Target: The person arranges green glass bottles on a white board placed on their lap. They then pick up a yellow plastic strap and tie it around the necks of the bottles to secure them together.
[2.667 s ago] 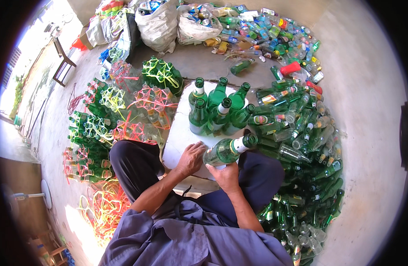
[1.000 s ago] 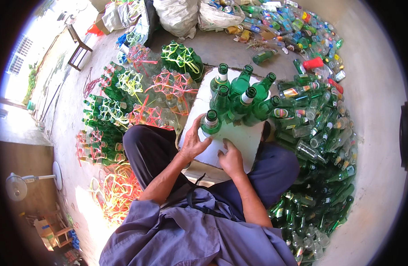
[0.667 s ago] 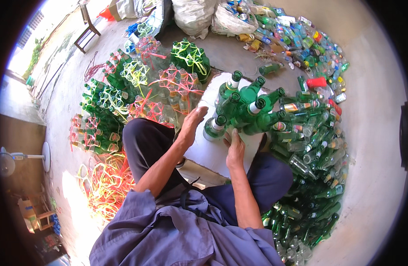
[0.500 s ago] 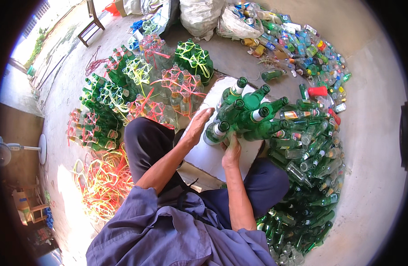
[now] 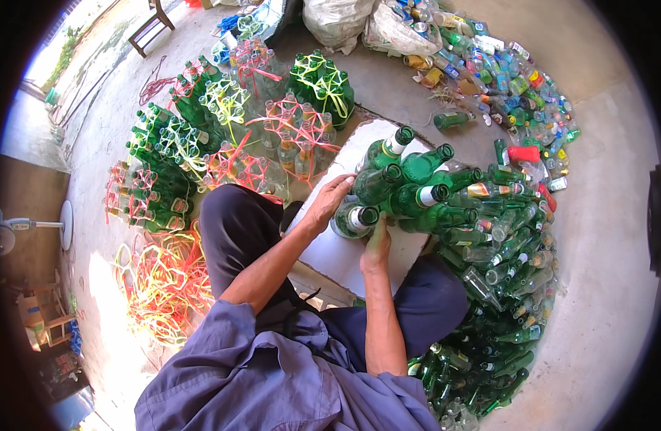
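Note:
Several green glass bottles (image 5: 409, 200) stand in a tight cluster on a white board (image 5: 312, 250) in front of my legs. Some lean out to the right over the board's edge. My left hand (image 5: 329, 202) is at the cluster's left side, fingers stretched out, fingertips against a bottle. Close to me, my right hand (image 5: 376, 251) is closed around the lower part of a bottle; its fingers are partly hidden between the bottles. The nearest bottle (image 5: 354, 221), with a white neck label, stands between the two hands.
A heap of loose bottles (image 5: 521, 266) lies along the right wall. Strapped bundles (image 5: 294, 129) of bottles stand at left, behind a tangle of red and yellow strapping (image 5: 165, 287). White sacks (image 5: 338, 21) and mixed plastic bottles and cans (image 5: 503, 72) are at the back.
My left hand has come up against the cluster, its fingertips now touching a bottle. The bottles sit slightly farther right and more tightly together. The view has shifted a little.

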Demonstrator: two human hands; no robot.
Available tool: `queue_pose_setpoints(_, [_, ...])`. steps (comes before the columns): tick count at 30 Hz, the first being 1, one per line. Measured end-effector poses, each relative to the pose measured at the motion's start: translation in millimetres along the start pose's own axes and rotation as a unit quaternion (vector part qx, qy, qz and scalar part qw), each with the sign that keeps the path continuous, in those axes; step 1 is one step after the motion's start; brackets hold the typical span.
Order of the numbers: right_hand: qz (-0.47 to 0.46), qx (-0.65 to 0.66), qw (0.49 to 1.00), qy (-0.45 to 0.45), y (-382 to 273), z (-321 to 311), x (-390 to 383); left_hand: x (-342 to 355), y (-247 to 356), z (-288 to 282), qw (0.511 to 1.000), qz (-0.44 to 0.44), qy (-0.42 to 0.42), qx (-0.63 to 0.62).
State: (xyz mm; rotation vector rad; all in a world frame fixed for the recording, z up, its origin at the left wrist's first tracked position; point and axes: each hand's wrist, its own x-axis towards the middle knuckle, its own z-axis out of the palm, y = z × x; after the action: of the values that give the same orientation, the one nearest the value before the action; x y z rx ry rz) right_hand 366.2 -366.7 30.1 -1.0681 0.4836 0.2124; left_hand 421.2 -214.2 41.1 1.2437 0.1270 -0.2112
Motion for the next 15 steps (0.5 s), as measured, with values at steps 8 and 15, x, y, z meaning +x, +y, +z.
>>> queue_pose_setpoints(8, [-0.121, -0.104, 0.986, -0.057, 2, 9, -9, 18, -8, -7, 0.997, 0.01, -0.018, -0.069])
queue_pose_setpoints(15, [-0.088, -0.054, 0.993, 0.049, 10, 8, -21, 40, -6, -2, 0.998, 0.046, -0.009, -0.036])
